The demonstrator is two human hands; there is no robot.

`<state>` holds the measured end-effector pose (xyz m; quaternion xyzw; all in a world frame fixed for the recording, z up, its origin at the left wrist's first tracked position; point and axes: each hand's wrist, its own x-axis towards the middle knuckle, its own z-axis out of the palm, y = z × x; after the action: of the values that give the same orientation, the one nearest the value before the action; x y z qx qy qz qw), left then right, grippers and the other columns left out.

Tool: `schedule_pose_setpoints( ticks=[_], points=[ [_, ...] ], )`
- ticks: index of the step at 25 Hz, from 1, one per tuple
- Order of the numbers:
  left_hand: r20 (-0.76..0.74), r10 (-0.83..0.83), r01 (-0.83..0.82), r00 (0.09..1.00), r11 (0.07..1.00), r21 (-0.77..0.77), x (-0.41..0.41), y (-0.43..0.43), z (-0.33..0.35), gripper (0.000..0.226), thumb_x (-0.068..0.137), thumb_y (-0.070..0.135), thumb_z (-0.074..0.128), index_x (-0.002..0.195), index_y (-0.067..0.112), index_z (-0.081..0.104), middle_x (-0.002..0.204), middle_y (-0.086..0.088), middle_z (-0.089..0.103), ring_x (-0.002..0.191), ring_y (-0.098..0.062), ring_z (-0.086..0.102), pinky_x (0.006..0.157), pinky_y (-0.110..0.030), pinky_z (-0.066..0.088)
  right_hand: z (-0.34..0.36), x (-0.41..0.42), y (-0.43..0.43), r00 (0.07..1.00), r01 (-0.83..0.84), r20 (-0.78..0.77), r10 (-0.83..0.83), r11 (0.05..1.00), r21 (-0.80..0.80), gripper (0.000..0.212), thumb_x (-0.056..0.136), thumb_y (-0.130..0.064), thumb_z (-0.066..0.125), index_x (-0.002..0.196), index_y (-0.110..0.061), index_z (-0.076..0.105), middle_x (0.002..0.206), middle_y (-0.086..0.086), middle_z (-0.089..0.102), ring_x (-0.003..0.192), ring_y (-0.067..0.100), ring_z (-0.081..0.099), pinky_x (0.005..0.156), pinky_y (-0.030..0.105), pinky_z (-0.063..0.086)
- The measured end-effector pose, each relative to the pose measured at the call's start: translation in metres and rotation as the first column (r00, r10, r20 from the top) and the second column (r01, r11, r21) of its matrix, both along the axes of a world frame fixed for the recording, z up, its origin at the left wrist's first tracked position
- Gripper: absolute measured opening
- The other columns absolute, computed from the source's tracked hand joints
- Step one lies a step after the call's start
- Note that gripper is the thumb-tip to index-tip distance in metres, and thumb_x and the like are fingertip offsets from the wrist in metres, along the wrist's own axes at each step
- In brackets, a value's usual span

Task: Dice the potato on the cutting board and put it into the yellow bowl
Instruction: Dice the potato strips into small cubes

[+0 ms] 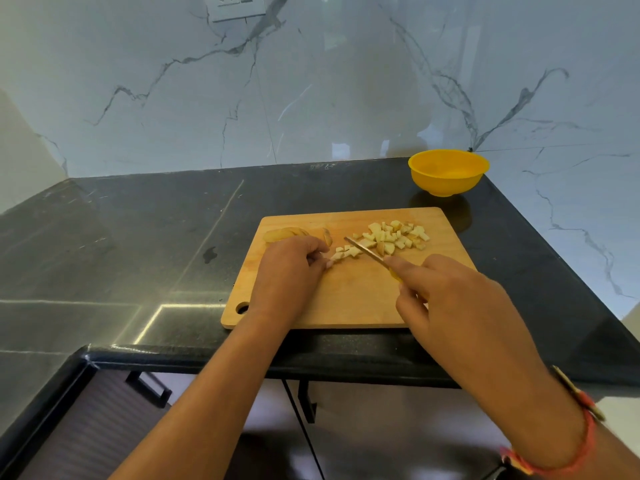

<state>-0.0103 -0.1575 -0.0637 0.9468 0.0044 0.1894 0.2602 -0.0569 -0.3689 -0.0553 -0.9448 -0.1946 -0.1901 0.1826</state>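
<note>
While knife [365, 251] cuts, one bowl [446, 186] stands.

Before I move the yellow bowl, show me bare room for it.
Bare counter left of the cutting board, and behind it, left of the yellow bowl. The board's near strip between left hand and right hand. Crowded: its far half, with diced potato, knife, uncut potato.
</note>
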Motion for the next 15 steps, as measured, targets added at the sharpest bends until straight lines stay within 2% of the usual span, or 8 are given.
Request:
schedule_pose_setpoints(
  ticks=[3,5,7,11,15],
  points=[
    [-0.053,-0.005,0.007,0.999,0.999,0.051,0.007,-0.008,0.004,0.033,0.094,0.027,0.065,0.126,0.022,0.066,0.098,0.008,0.068,0.084,-0.002,0.055,0.08,-0.015,0.042,0.002,0.021,0.004,0.999,0.038,0.009,-0.039,0.991,0.126,0.042,0.095,-0.033,0.052,0.136,-0.036,0.055,0.08,-0.01,0.056,0.066,0.009,0.051,0.058,0.023,0.048],
    [-0.082,0.0,0.005,0.997,0.998,0.062,0.013,-0.013,0.006,0.033,0.093,0.028,0.066,0.125,0.021,0.067,0.111,0.003,0.071,0.096,-0.009,0.061,0.086,-0.019,0.045,-0.002,0.031,0.007,0.997,0.075,-0.038,-0.069,0.978,0.193,0.043,0.095,-0.035,0.05,0.138,-0.037,0.053,0.08,-0.011,0.055,0.067,0.008,0.05,0.057,0.019,0.042],
    [-0.103,0.004,0.004,0.995,0.998,0.07,0.021,-0.017,0.007,0.031,0.092,0.031,0.067,0.121,0.021,0.069,0.115,0.001,0.071,0.104,-0.013,0.062,0.086,-0.019,0.044,-0.008,0.034,0.007,0.994,0.104,-0.068,-0.089,0.962,0.252,0.043,0.095,-0.035,0.051,0.138,-0.037,0.053,0.081,-0.013,0.055,0.067,0.005,0.049,0.055,0.015,0.036],
    [-0.124,-0.001,0.01,0.992,0.998,0.067,0.036,-0.031,0.008,0.029,0.09,0.033,0.07,0.117,0.022,0.073,0.111,0.002,0.073,0.098,-0.012,0.063,0.079,-0.018,0.044,-0.012,0.037,0.002,0.99,0.133,-0.078,-0.114,0.934,0.331,0.042,0.095,-0.035,0.052,0.136,-0.035,0.055,0.079,-0.016,0.053,0.067,0.001,0.049,0.054,0.012,0.033],
    [-0.1,-0.031,0.035,0.994,0.999,0.039,0.048,-0.045,0.007,0.029,0.091,0.028,0.069,0.118,0.02,0.072,0.111,0.002,0.072,0.094,-0.009,0.062,0.083,-0.02,0.049,-0.013,0.04,0.0,0.988,0.149,-0.095,-0.123,0.922,0.358,0.043,0.095,-0.035,0.051,0.138,-0.035,0.053,0.08,-0.016,0.053,0.069,0.001,0.049,0.056,0.012,0.034]
  ],
)
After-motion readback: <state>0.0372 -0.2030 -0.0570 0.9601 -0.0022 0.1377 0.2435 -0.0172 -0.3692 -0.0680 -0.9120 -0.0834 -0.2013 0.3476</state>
